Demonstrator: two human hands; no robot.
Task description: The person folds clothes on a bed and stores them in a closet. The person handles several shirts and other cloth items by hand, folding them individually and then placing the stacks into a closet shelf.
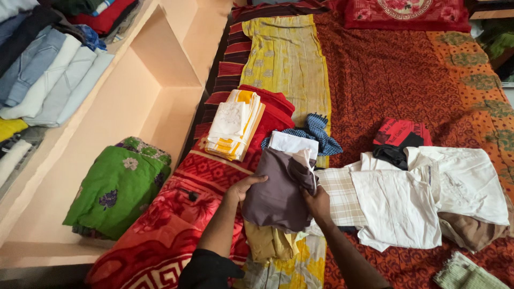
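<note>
Both hands grip the folded brown garment (278, 190) above the bed (385, 75), left hand (243, 187) on its edge, right hand (317, 203) beneath, and squaring the edges would likely keep the fold tidy.

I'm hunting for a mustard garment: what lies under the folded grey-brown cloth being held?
Below the grey-brown cloth, held by the left hand and right hand, a crumpled mustard cloth pokes out. Its upper part is covered.
</note>
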